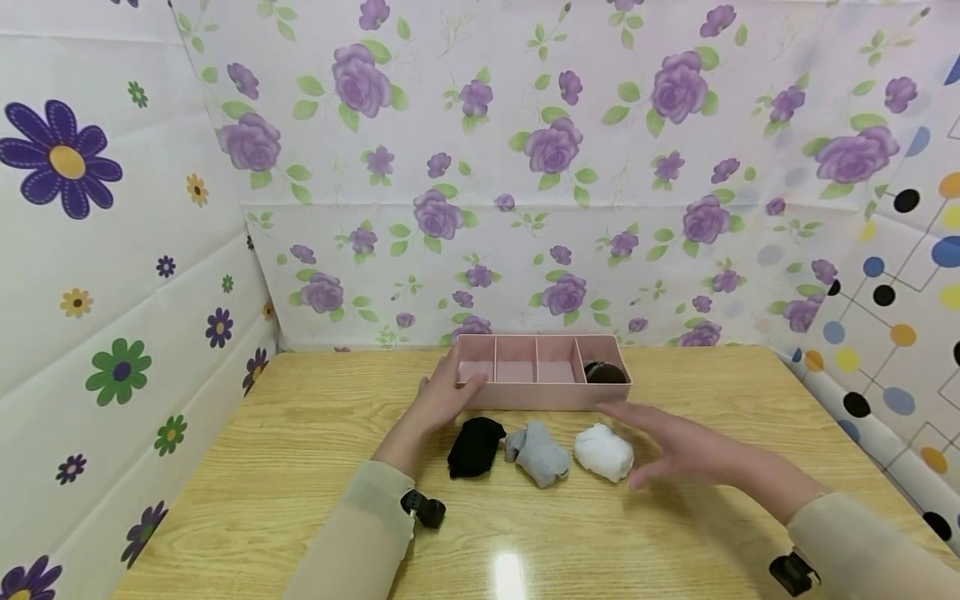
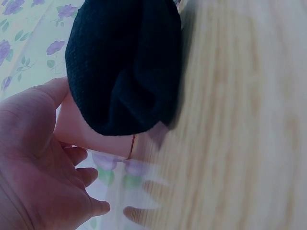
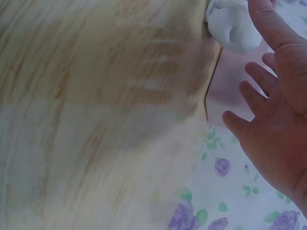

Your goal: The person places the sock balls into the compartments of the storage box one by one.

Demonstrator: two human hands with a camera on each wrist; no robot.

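Note:
My left hand touches the left end of a pink four-compartment box, thumb at the front rim and other fingers spread past the end wall. In the left wrist view a black rolled sock hides part of the box and the thumb. My right hand hovers by the box's front right corner, fingers extended and thumb apart, holding nothing. Beside its thumb lies a white rolled sock. Between the black and white ones sits a grey rolled sock. A dark brown rolled sock lies in the rightmost compartment.
The wooden table runs back to a flowered cloth. Patterned cloths also hang at the left and right sides. The three loose socks lie in a row just in front of the box.

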